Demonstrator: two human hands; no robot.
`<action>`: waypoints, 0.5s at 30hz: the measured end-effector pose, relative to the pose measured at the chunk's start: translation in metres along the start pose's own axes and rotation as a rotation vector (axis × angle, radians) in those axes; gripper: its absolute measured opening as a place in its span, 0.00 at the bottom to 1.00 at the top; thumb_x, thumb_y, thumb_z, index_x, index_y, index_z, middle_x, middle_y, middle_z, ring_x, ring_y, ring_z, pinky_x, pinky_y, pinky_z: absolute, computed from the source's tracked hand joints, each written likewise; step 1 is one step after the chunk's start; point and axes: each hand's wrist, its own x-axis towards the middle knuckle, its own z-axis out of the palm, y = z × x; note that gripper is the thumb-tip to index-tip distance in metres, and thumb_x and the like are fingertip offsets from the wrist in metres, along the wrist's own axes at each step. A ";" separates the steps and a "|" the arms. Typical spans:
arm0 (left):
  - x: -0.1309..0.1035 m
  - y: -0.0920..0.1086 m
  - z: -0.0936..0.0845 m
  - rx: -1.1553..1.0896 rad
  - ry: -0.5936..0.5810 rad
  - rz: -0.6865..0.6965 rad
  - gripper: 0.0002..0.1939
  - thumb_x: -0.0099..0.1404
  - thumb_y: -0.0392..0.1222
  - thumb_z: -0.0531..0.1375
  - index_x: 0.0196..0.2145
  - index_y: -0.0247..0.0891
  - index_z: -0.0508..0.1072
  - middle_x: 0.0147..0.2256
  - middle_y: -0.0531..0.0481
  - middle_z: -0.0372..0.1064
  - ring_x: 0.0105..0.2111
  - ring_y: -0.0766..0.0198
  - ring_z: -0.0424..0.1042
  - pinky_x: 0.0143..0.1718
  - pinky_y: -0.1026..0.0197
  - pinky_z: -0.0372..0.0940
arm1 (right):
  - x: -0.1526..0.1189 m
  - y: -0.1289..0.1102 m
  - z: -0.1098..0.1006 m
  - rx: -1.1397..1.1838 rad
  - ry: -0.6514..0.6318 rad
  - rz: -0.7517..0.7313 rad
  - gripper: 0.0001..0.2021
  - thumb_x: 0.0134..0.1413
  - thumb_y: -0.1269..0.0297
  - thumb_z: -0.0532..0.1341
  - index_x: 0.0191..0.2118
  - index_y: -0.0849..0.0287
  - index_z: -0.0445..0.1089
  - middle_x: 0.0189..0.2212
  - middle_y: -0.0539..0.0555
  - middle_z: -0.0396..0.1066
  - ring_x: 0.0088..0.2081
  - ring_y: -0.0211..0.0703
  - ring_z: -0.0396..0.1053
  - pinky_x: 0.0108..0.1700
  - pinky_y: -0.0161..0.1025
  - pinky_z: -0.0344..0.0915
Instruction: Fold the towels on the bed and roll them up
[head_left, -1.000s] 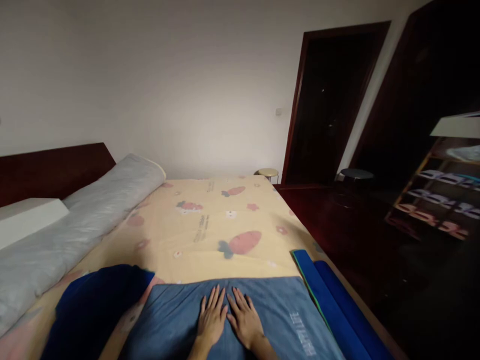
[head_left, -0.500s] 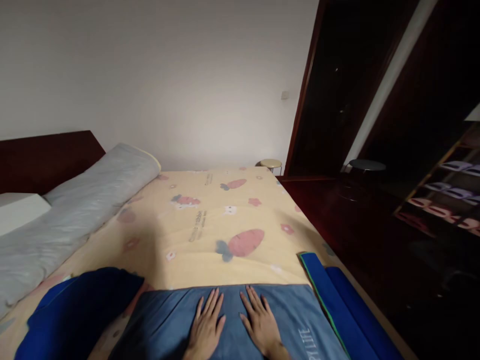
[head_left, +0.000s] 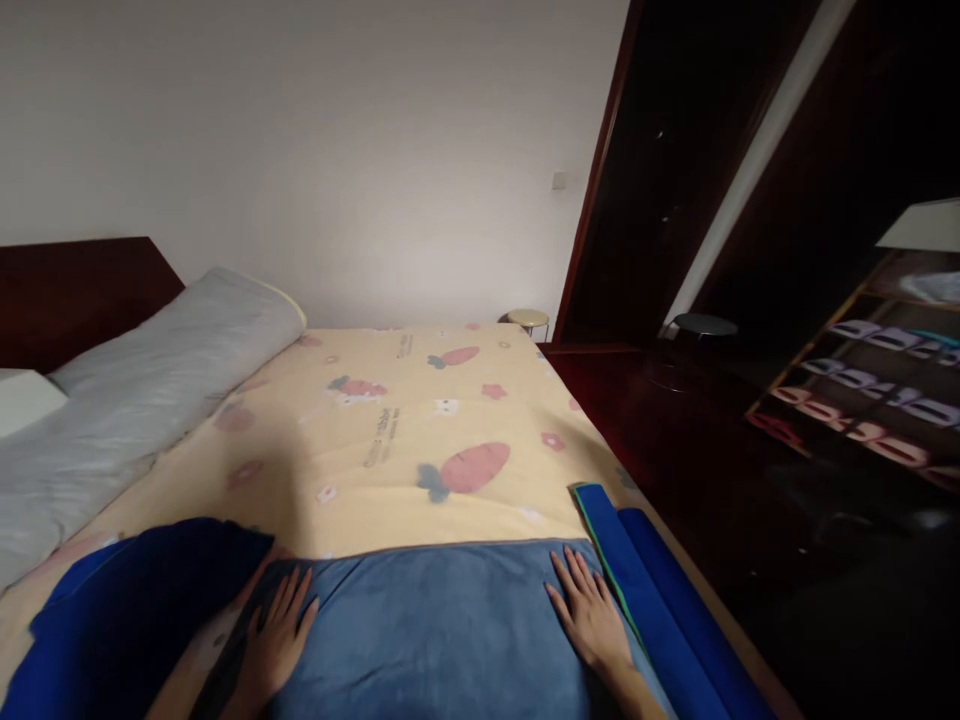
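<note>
A grey-blue cloth [head_left: 435,620], perhaps a towel, lies spread flat on the bed at the bottom of the view. My left hand [head_left: 276,635] rests on its left side, fingers stretched out. On the cloth's right side lies my right hand [head_left: 589,610], flat with the fingers slightly spread. Just right of that hand is a folded royal-blue cloth [head_left: 645,590] with a green edge. A crumpled dark-blue cloth [head_left: 142,610] sits to the left of my left hand. The near edge of the grey-blue cloth is out of view.
The bed's yellow sheet [head_left: 360,510] has carrot and flower prints. A rolled grey quilt [head_left: 180,360] lies along the left, near the dark headboard [head_left: 82,290]. Beyond stand a yellow-topped stool [head_left: 528,318], a dark stool [head_left: 705,325] and a shoe rack [head_left: 795,355].
My hands have moved apart from the middle of the grey-blue cloth, the left to its left side and the right to its right side. The view has shifted slightly right.
</note>
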 end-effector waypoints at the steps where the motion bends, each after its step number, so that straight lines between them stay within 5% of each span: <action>1: 0.003 0.002 -0.006 -0.006 -0.047 -0.016 0.28 0.69 0.50 0.42 0.66 0.47 0.54 0.67 0.49 0.50 0.67 0.54 0.51 0.62 0.39 0.52 | 0.001 -0.004 -0.001 -0.007 0.008 0.013 0.32 0.63 0.42 0.45 0.65 0.56 0.56 0.66 0.57 0.52 0.67 0.53 0.50 0.65 0.56 0.52; 3: 0.005 0.020 -0.022 -0.005 -0.039 -0.039 0.28 0.70 0.49 0.41 0.66 0.43 0.54 0.67 0.45 0.50 0.67 0.52 0.50 0.61 0.37 0.51 | -0.003 -0.022 -0.004 -0.013 0.057 0.018 0.32 0.63 0.43 0.45 0.64 0.58 0.58 0.66 0.60 0.53 0.67 0.55 0.51 0.64 0.57 0.53; 5: -0.007 0.053 -0.033 -0.011 0.105 0.004 0.28 0.70 0.47 0.41 0.66 0.40 0.54 0.67 0.42 0.50 0.67 0.52 0.50 0.62 0.37 0.50 | -0.018 -0.052 -0.003 -0.004 0.127 -0.060 0.30 0.64 0.45 0.46 0.65 0.57 0.56 0.67 0.59 0.52 0.67 0.54 0.51 0.64 0.55 0.54; 8: -0.049 0.104 -0.029 -0.067 0.290 0.350 0.28 0.71 0.47 0.43 0.67 0.47 0.48 0.67 0.49 0.52 0.66 0.59 0.52 0.63 0.48 0.51 | -0.053 -0.103 0.004 0.020 0.200 -0.326 0.29 0.65 0.49 0.49 0.68 0.50 0.48 0.66 0.55 0.52 0.66 0.49 0.54 0.62 0.49 0.58; 10: -0.081 0.115 -0.015 -0.074 0.286 0.587 0.29 0.71 0.48 0.46 0.67 0.54 0.45 0.66 0.56 0.54 0.64 0.64 0.56 0.61 0.56 0.54 | -0.077 -0.119 0.009 0.025 0.222 -0.415 0.31 0.64 0.49 0.51 0.69 0.49 0.45 0.66 0.54 0.54 0.64 0.49 0.57 0.60 0.46 0.61; 12: -0.106 0.094 0.002 -0.057 0.295 0.608 0.29 0.70 0.47 0.47 0.67 0.56 0.45 0.65 0.58 0.56 0.62 0.65 0.60 0.59 0.58 0.58 | -0.098 -0.108 0.012 0.019 0.238 -0.377 0.32 0.63 0.49 0.52 0.69 0.49 0.44 0.65 0.54 0.55 0.62 0.50 0.60 0.59 0.46 0.62; 15: -0.126 0.021 0.020 -0.052 0.372 0.328 0.29 0.69 0.48 0.46 0.67 0.56 0.47 0.61 0.56 0.63 0.59 0.59 0.65 0.54 0.54 0.62 | -0.130 -0.055 0.013 0.001 0.248 -0.242 0.33 0.62 0.47 0.52 0.69 0.46 0.42 0.64 0.53 0.57 0.61 0.52 0.62 0.57 0.48 0.64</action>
